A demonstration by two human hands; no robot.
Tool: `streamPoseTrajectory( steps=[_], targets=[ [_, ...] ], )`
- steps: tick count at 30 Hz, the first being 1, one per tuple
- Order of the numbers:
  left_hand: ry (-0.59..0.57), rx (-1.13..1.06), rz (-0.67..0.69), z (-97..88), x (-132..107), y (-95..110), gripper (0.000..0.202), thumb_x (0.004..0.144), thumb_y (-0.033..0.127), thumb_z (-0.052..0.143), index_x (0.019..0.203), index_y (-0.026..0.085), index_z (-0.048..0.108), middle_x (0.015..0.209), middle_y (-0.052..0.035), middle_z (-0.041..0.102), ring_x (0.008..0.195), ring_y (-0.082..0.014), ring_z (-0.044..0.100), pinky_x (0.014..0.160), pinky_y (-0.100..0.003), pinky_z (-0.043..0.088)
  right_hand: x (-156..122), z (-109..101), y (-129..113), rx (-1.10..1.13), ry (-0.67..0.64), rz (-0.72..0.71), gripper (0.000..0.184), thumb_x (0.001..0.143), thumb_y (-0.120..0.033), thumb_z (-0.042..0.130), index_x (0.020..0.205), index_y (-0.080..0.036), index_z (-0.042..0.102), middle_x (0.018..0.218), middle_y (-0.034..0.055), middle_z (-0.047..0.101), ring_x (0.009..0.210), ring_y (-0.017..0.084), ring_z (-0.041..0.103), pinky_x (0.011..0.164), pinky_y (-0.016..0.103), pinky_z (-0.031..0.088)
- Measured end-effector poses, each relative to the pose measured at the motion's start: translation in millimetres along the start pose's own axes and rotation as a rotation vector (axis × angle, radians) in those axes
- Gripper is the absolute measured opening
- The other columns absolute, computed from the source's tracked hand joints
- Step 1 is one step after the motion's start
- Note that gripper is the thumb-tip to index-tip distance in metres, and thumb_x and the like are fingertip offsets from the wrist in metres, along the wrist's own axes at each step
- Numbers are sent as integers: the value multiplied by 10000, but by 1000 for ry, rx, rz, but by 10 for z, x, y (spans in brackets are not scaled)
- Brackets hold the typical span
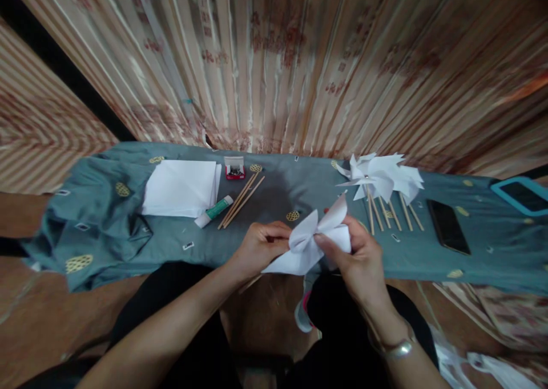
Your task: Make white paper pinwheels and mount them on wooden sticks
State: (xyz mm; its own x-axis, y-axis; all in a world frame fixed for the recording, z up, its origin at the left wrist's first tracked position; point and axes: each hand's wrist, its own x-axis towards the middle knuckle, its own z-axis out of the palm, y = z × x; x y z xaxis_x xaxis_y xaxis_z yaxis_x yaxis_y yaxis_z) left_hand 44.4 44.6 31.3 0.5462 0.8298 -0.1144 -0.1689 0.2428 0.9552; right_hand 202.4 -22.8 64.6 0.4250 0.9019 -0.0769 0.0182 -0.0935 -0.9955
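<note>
A white paper pinwheel [309, 245] is held between my hands over the front edge of the cloth-covered table [274, 206]. My left hand [264, 245] is closed on its left side, fingers pinched together. A thin wooden stick [249, 284] pokes out below that hand; whether it joins the pinwheel is hidden. On the other side, my right hand [358, 252] grips the paper, its thumb pressed near the pinwheel's centre and its fingers behind. Two of the paper blades curl upward.
Left lies a stack of white paper [180, 188], beside a glue stick [214, 211], several wooden sticks [243, 201] and an open red box of small pins [234, 169]. Finished-looking pinwheels [381, 175] lie right, near a black phone [448, 226] and blue-framed device [521, 196]. A curtain [274, 64] hangs behind.
</note>
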Motion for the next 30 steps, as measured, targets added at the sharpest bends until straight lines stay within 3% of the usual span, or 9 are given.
streamPoseTrajectory(
  steps=[4, 11, 21, 30],
  targets=[
    [81, -58, -55, 58, 21, -63, 238, 531, 341, 855, 612, 140, 755, 717, -42, 704, 576, -113, 539, 520, -212, 390, 104, 11, 42, 141, -30, 81, 527, 551, -372, 861, 986, -196, 621, 745, -3, 735, 583, 145, 637, 551, 246, 516],
    [207, -201, -187, 135, -92, -143, 357, 434, 344, 896, 683, 119, 771, 596, -45, 693, 506, -102, 537, 507, -209, 384, 197, 38, 159, 271, -112, 167, 581, 452, -359, 896, 932, -196, 612, 734, -20, 721, 591, 144, 624, 593, 268, 516],
    [336, -400, -253, 169, -394, -436, 408, 415, 298, 904, 747, 104, 768, 646, -78, 724, 613, -190, 663, 636, -286, 501, 150, 137, 375, 220, -290, 252, 567, 474, -335, 871, 971, -181, 644, 763, -6, 719, 630, 151, 616, 618, 271, 481],
    [422, -509, -241, 145, -466, -674, 443, 389, 309, 916, 747, 102, 758, 666, -86, 730, 690, -228, 692, 661, -298, 512, 160, 274, 507, 193, -337, 291, 471, 489, -275, 845, 908, -184, 650, 705, -31, 694, 607, 139, 586, 600, 258, 447]
  ],
)
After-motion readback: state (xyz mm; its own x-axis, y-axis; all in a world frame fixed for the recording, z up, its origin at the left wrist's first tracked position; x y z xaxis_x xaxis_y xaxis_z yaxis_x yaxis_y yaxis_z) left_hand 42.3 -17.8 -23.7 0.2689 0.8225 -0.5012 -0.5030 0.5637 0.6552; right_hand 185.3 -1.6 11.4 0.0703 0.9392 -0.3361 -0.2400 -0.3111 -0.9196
